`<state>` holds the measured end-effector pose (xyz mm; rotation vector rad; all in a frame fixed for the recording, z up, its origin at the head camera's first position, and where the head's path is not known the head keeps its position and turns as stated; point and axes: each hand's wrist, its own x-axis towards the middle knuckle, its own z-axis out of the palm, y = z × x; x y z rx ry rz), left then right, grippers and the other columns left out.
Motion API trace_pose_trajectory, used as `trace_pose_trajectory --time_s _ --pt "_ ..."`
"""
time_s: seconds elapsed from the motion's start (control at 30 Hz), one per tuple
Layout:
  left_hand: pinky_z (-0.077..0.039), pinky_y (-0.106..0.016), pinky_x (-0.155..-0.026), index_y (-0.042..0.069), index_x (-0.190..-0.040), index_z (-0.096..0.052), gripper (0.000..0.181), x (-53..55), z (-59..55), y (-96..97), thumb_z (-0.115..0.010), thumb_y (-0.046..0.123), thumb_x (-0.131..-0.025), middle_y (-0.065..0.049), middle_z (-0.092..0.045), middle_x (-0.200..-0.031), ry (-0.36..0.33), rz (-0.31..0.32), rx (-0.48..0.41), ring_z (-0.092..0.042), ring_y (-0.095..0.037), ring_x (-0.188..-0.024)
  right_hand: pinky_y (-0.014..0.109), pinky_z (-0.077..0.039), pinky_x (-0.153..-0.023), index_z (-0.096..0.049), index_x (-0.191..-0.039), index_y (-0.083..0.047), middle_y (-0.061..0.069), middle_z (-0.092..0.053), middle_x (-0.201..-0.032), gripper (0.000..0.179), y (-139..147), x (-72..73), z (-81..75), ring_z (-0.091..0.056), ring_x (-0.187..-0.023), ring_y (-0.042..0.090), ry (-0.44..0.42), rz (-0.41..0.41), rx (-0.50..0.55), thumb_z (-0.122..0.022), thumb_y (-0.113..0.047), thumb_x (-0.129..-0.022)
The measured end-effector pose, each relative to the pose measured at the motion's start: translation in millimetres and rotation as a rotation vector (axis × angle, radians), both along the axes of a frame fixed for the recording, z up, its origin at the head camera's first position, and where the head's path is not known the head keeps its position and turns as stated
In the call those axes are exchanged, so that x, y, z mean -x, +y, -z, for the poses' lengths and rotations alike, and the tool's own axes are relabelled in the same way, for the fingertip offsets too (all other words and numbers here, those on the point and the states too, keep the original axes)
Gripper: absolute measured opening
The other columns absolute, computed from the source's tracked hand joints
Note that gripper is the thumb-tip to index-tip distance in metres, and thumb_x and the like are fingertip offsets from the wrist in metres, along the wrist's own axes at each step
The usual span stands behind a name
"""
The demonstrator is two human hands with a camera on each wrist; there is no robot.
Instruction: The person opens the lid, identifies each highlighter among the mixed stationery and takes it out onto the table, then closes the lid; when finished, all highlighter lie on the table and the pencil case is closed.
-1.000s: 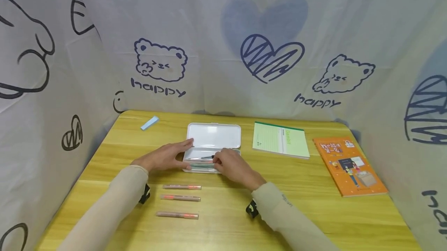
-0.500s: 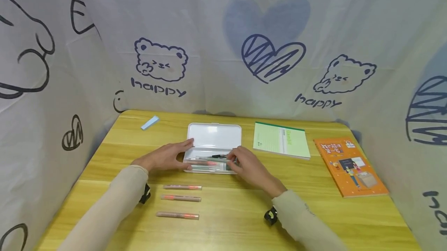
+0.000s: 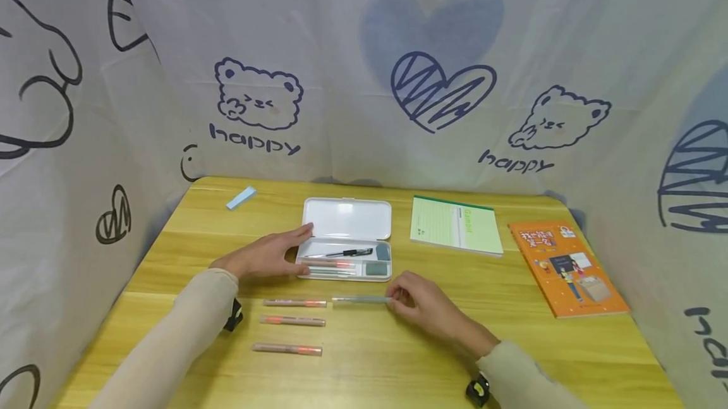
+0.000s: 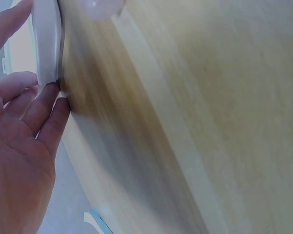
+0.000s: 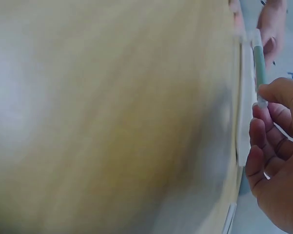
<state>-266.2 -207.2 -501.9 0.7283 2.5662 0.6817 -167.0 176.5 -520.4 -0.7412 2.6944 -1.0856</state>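
A white pencil case lies with its lid raised at the middle of the table. My left hand rests against its left end, thumb by the front corner and index finger beside the lid; in the left wrist view the fairly straight fingers touch the case's end. In front of the case, my right hand pinches one end of a slim pale green pen between thumb and fingers, the pen pointing left. A black pen, orange-and-tan pens and grey-green blocks are in the case.
Three orange-and-tan pens lie in a column left of the held pen, the nearest to me being a pen. A green notebook and an orange book are at right, a light blue strip at back left. A printed cloth hangs behind.
My right hand has drawn the pale green pen out of the pencil case and moved it toward me, over the table in front. My left hand stays at the case.
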Motion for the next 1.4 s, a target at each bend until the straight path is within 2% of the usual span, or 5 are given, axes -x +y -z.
trace_pose_trajectory --time_s 0.27,0.57,0.93,1.4 --pt "-0.022 -0.061 -0.135 0.015 -0.174 -0.024 0.099 0.1 -4.8 0.8 -0.075 0.055 -0.099 -0.001 -0.013 -0.184 -0.008 0.0 -0.005 -0.021 -0.038 -0.168 0.023 -0.051 -0.076 -0.074 -0.106 -0.015 -0.009 -0.064 -0.097 0.005 5.7 -5.0 6.0 -0.057 -0.086 0.007 0.018 0.015 -0.06 -0.076 -0.016 -0.102" --pt "-0.021 -0.061 -0.135 0.016 -0.174 -0.024 0.1 2.0 -3.3 0.6 -0.076 0.056 -0.099 0.0 -0.013 -0.184 -0.017 -0.002 -0.006 -0.021 -0.038 -0.168 0.024 -0.049 -0.078 -0.073 -0.104 -0.017 -0.01 -0.06 -0.094 0.006 10.0 -3.5 7.3 -0.053 -0.086 0.006 0.031 0.001 -0.137 -0.075 -0.013 -0.1" --pt "-0.022 -0.063 -0.134 0.013 -0.174 -0.025 0.098 -0.5 -2.9 0.3 -0.075 0.055 -0.1 -0.005 -0.015 -0.184 -0.003 0.006 -0.01 -0.022 -0.041 -0.167 0.024 -0.048 -0.076 -0.073 -0.104 -0.017 -0.009 -0.059 -0.094 0.009 9.2 -5.7 5.1 -0.051 -0.084 0.006 0.046 0.008 -0.163 -0.079 -0.014 -0.099" --pt "-0.021 -0.062 -0.135 0.015 -0.174 -0.023 0.1 0.4 -1.2 0.2 -0.075 0.056 -0.099 -0.002 -0.014 -0.184 -0.017 0.004 -0.002 -0.021 -0.039 -0.168 0.024 -0.048 -0.076 -0.073 -0.105 -0.018 -0.01 -0.058 -0.095 0.009 8.4 -4.3 5.8 -0.051 -0.085 0.006 0.029 0.022 -0.193 -0.079 -0.016 -0.099"
